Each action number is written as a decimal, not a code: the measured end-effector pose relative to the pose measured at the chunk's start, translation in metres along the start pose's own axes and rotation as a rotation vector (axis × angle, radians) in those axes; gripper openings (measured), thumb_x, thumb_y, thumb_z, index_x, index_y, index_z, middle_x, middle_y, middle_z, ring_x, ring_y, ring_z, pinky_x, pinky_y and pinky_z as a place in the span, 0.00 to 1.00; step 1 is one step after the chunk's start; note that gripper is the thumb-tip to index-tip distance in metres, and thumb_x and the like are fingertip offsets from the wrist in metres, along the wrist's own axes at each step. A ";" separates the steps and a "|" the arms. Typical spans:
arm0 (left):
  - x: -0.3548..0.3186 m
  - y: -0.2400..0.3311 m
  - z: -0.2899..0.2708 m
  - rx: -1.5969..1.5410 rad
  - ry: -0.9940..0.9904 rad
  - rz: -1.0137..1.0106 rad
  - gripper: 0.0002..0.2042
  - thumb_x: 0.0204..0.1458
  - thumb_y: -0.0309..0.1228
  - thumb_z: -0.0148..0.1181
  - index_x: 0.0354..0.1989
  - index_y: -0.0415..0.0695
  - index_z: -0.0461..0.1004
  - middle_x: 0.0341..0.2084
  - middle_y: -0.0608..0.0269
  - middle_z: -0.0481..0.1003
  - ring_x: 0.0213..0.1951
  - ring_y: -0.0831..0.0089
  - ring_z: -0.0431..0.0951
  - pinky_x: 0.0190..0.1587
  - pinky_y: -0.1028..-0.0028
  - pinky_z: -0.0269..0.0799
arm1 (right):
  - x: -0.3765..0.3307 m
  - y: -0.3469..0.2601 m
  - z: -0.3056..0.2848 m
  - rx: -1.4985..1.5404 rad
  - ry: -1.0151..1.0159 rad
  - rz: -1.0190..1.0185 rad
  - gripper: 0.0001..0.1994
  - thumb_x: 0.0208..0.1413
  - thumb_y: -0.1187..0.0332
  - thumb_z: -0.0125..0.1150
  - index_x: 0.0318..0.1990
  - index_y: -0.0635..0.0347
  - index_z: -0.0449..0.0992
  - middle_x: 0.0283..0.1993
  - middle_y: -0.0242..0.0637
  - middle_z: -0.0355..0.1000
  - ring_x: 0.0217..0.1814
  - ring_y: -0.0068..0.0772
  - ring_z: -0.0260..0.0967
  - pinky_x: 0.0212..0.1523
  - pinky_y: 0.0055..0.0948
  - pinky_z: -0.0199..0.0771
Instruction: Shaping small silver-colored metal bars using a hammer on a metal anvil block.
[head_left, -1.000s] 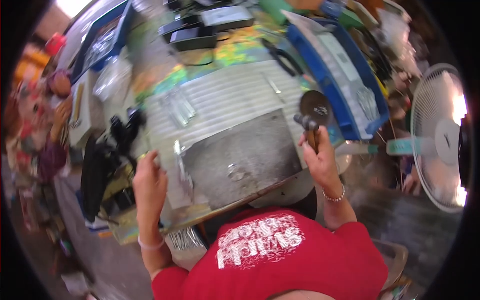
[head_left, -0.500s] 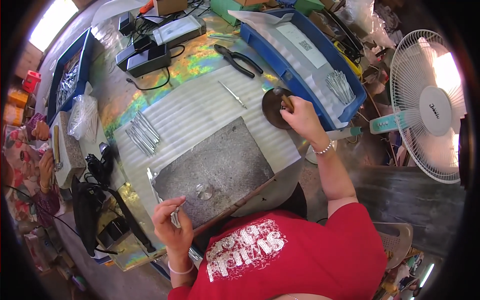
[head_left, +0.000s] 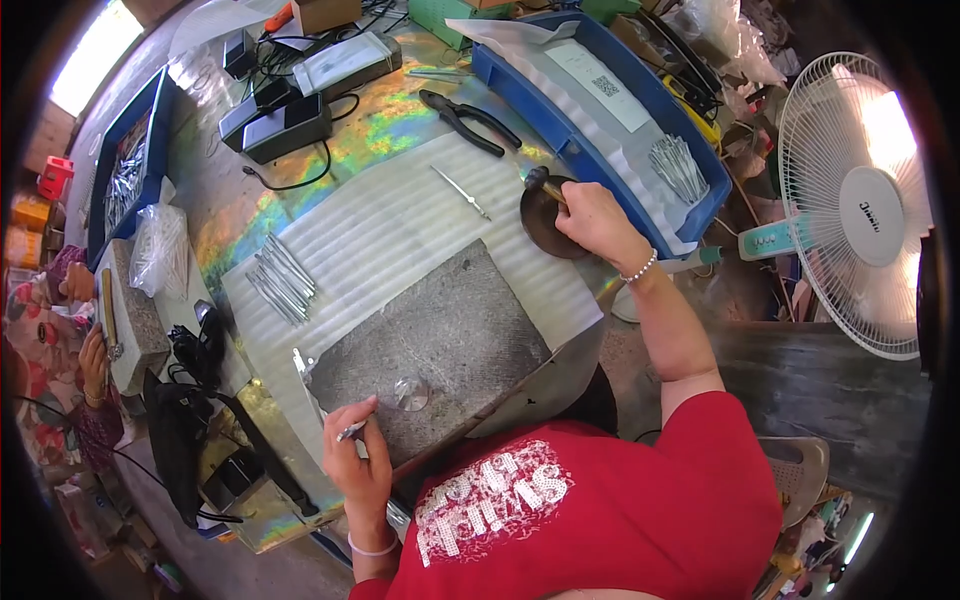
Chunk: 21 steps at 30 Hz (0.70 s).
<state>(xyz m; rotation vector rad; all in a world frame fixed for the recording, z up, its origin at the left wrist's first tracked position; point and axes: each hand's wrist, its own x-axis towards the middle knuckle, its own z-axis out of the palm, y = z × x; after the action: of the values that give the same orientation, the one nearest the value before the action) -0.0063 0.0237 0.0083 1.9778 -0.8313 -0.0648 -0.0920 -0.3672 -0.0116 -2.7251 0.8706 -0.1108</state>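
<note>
My right hand [head_left: 597, 222] grips the wooden handle of a small hammer [head_left: 537, 179], its dark head above the rim of a dark round dish [head_left: 540, 222]. Between the curled fingers of my left hand [head_left: 355, 455] is a slim silver metal rod [head_left: 350, 431], mostly hidden by them. This hand is at the near left edge of a grey stone slab [head_left: 460, 330]. A small shiny round disc [head_left: 411, 393] lies on the slab, just right of my left fingertips. Beyond the slab, a single slim silver rod [head_left: 460, 192] rests on white foam sheeting [head_left: 380, 215].
Several silver rods [head_left: 282, 280] lie left on the foam. Black-handled pliers [head_left: 470, 120] lie at the back. A blue tray [head_left: 590, 150] holds more rods; a fan [head_left: 865, 210] stands right. At far left, a co-worker's hand [head_left: 93, 365] is beside a stone block [head_left: 140, 325].
My right hand has shifted slightly left with the hammer, whose head has swung left and up. My left hand has moved a little right and turned, still holding the rod.
</note>
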 end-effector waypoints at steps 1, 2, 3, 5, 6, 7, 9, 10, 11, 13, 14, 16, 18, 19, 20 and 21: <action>0.001 0.000 0.001 -0.004 -0.002 0.002 0.10 0.47 0.13 0.53 0.37 0.37 0.71 0.33 0.55 0.75 0.34 0.61 0.75 0.39 0.70 0.70 | 0.002 0.002 0.000 -0.034 -0.027 -0.040 0.06 0.40 0.73 0.54 0.24 0.70 0.70 0.26 0.57 0.70 0.33 0.58 0.69 0.35 0.46 0.69; 0.002 0.001 0.002 -0.007 -0.001 0.021 0.10 0.47 0.13 0.52 0.38 0.37 0.71 0.33 0.55 0.75 0.34 0.62 0.75 0.38 0.70 0.70 | 0.004 0.005 -0.001 -0.068 -0.052 -0.080 0.06 0.40 0.73 0.54 0.24 0.69 0.70 0.26 0.57 0.69 0.33 0.58 0.68 0.35 0.46 0.69; 0.002 0.001 0.001 -0.007 0.002 0.039 0.10 0.47 0.13 0.52 0.38 0.37 0.72 0.33 0.55 0.75 0.34 0.62 0.75 0.38 0.70 0.70 | 0.007 0.006 -0.002 -0.068 -0.050 -0.078 0.06 0.40 0.73 0.54 0.24 0.69 0.70 0.26 0.57 0.69 0.33 0.58 0.68 0.35 0.46 0.69; -0.001 0.000 0.002 -0.065 0.019 0.008 0.09 0.49 0.14 0.51 0.37 0.37 0.71 0.33 0.55 0.75 0.35 0.63 0.75 0.39 0.70 0.70 | 0.014 0.002 -0.006 -0.026 -0.091 -0.170 0.07 0.41 0.72 0.55 0.26 0.69 0.70 0.24 0.57 0.68 0.28 0.54 0.70 0.31 0.42 0.69; -0.002 -0.002 0.002 -0.123 0.037 -0.025 0.07 0.51 0.15 0.50 0.37 0.37 0.71 0.33 0.55 0.75 0.36 0.65 0.75 0.39 0.71 0.70 | 0.012 -0.001 -0.013 -0.027 -0.087 -0.171 0.07 0.41 0.72 0.55 0.26 0.69 0.70 0.24 0.57 0.68 0.28 0.54 0.70 0.31 0.42 0.69; -0.004 -0.004 0.001 -0.124 0.039 -0.021 0.07 0.51 0.15 0.50 0.37 0.37 0.71 0.33 0.55 0.75 0.36 0.65 0.75 0.39 0.71 0.70 | 0.005 -0.003 -0.023 0.150 -0.043 -0.125 0.08 0.42 0.71 0.56 0.26 0.69 0.69 0.22 0.52 0.67 0.25 0.47 0.69 0.28 0.38 0.68; -0.012 -0.005 0.000 -0.306 0.065 -0.149 0.07 0.54 0.17 0.48 0.40 0.37 0.68 0.33 0.52 0.74 0.35 0.66 0.77 0.39 0.73 0.72 | -0.002 -0.005 -0.038 0.436 0.079 -0.079 0.06 0.45 0.71 0.57 0.27 0.65 0.69 0.18 0.35 0.64 0.19 0.24 0.62 0.21 0.25 0.62; -0.012 -0.003 0.001 -0.309 0.063 -0.150 0.07 0.54 0.17 0.48 0.40 0.37 0.68 0.33 0.52 0.74 0.35 0.66 0.77 0.39 0.73 0.72 | -0.011 -0.005 -0.049 0.573 0.101 -0.001 0.05 0.47 0.71 0.56 0.26 0.64 0.70 0.18 0.31 0.63 0.18 0.20 0.60 0.20 0.23 0.60; -0.015 -0.001 0.000 -0.449 0.095 -0.226 0.08 0.55 0.19 0.48 0.43 0.37 0.65 0.33 0.53 0.73 0.33 0.66 0.77 0.38 0.71 0.74 | -0.022 -0.019 -0.066 0.718 0.116 0.073 0.04 0.48 0.72 0.55 0.26 0.62 0.70 0.18 0.27 0.62 0.17 0.16 0.58 0.18 0.21 0.58; -0.013 0.004 -0.002 -0.601 0.114 -0.296 0.10 0.57 0.21 0.47 0.46 0.36 0.61 0.33 0.53 0.72 0.31 0.66 0.77 0.36 0.70 0.76 | -0.040 -0.027 -0.085 1.102 0.038 0.138 0.02 0.50 0.74 0.53 0.28 0.59 0.69 0.22 0.30 0.66 0.13 0.10 0.52 0.14 0.14 0.52; -0.010 0.008 -0.003 -0.651 0.104 -0.306 0.11 0.56 0.22 0.48 0.47 0.37 0.60 0.32 0.53 0.72 0.30 0.66 0.78 0.35 0.70 0.78 | -0.050 -0.032 -0.091 1.272 0.041 0.134 0.02 0.51 0.75 0.52 0.28 0.58 0.68 0.24 0.32 0.69 0.13 0.09 0.51 0.13 0.12 0.51; -0.008 0.017 -0.001 -0.702 0.098 -0.317 0.13 0.56 0.23 0.50 0.48 0.37 0.59 0.31 0.53 0.72 0.29 0.66 0.78 0.33 0.69 0.79 | -0.069 -0.039 -0.090 1.360 -0.005 0.137 0.02 0.50 0.74 0.53 0.29 0.58 0.67 0.27 0.33 0.70 0.12 0.09 0.51 0.11 0.13 0.50; -0.005 0.027 -0.001 -0.882 0.068 -0.423 0.09 0.55 0.19 0.47 0.43 0.33 0.62 0.32 0.49 0.73 0.30 0.62 0.79 0.36 0.69 0.79 | -0.087 -0.055 -0.080 1.423 -0.079 0.097 0.03 0.48 0.73 0.55 0.28 0.58 0.67 0.26 0.32 0.70 0.12 0.10 0.52 0.10 0.14 0.50; -0.004 0.027 -0.001 -0.876 0.069 -0.428 0.09 0.55 0.19 0.47 0.43 0.33 0.62 0.32 0.49 0.73 0.30 0.62 0.79 0.36 0.69 0.79 | -0.094 -0.063 -0.073 1.397 -0.145 0.095 0.03 0.48 0.73 0.55 0.28 0.58 0.68 0.26 0.31 0.70 0.12 0.11 0.53 0.11 0.13 0.51; -0.005 0.026 -0.002 -0.931 -0.010 -0.494 0.08 0.54 0.18 0.48 0.42 0.33 0.63 0.32 0.50 0.73 0.30 0.62 0.79 0.35 0.69 0.79 | -0.100 -0.075 -0.068 1.373 -0.213 0.093 0.03 0.47 0.73 0.56 0.28 0.58 0.68 0.25 0.30 0.70 0.12 0.11 0.54 0.11 0.13 0.51; -0.006 0.027 -0.004 -0.980 -0.086 -0.564 0.08 0.53 0.18 0.49 0.41 0.32 0.64 0.32 0.50 0.73 0.30 0.62 0.79 0.35 0.69 0.79 | -0.108 -0.089 -0.071 1.386 -0.359 0.203 0.03 0.47 0.73 0.57 0.30 0.59 0.70 0.25 0.29 0.70 0.14 0.10 0.56 0.12 0.13 0.52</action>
<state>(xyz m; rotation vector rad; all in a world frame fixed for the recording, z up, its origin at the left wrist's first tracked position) -0.0235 0.0218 0.0300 1.2008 -0.1698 -0.7427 -0.1414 -0.2519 0.0833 -1.3022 0.5805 -0.1136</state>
